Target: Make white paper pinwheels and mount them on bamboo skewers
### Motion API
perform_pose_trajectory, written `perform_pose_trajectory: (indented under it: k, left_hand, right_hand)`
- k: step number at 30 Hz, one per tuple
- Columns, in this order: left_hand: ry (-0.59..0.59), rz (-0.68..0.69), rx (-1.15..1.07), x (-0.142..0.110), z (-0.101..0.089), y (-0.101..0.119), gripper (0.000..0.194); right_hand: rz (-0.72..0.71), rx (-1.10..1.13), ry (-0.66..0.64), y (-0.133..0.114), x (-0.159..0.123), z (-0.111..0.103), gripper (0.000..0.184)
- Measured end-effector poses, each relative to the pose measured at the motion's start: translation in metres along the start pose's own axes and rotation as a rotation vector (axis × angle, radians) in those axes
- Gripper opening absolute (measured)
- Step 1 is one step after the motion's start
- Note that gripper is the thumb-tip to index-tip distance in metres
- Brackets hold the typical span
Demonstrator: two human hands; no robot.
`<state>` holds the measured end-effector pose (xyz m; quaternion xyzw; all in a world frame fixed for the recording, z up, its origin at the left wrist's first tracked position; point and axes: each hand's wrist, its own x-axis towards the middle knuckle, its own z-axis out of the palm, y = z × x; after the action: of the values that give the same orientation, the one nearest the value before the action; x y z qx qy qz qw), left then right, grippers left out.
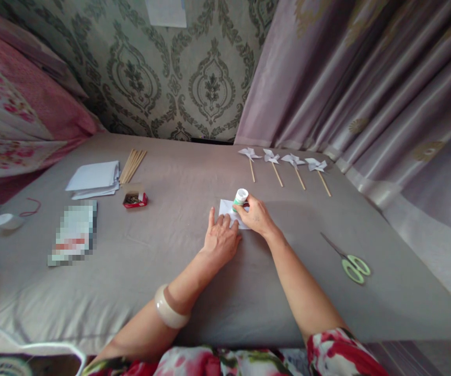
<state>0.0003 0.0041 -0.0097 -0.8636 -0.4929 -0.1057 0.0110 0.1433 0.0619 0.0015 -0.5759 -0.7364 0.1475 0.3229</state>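
Note:
A small white sheet of paper (pixel 225 206) lies on the grey cloth in front of me. My left hand (pixel 222 236) rests on its near part, with the fingers spread out over it. Wrapped round a green and white glue stick (pixel 241 197), my right hand (pixel 258 215) holds it tilted over the paper. The lower end of the glue stick is at the paper, but I cannot tell whether it touches. Both hands partly cover the sheet.
Several paper pinwheels (pixel 293 160) on sticks lie at the back right. Green-handled scissors (pixel 353 265) lie to the right. On the left are stacked paper (pixel 94 176), wooden sticks (pixel 133 166), a red box of small metal pieces (pixel 135 199), a blurred packet (pixel 74 232) and a white cable (pixel 29 344).

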Motion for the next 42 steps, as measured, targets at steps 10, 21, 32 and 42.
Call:
perform_pose_trajectory:
  k: [10, 21, 32, 42]
  left_hand:
    - [-0.013, -0.004, -0.002, -0.0004, -0.003, 0.0008, 0.038]
    - [-0.007, 0.0, -0.008, -0.0004, -0.0042, 0.0002, 0.038]
    - [-0.003, 0.004, 0.003, -0.0001, -0.0017, -0.0002, 0.038]
    - [-0.007, 0.026, 0.03, 0.0, -0.0036, -0.0018, 0.039]
  right_hand:
    - [0.007, 0.018, -0.023, 0.0002, -0.0015, -0.0017, 0.018]
    - [-0.004, 0.017, -0.062, 0.0038, 0.0006, -0.001, 0.018]
    - [-0.005, 0.08, -0.05, 0.0054, 0.0004, -0.0016, 0.019]
    - [-0.066, 0.059, -0.127, 0.004, 0.0028, -0.0042, 0.016]
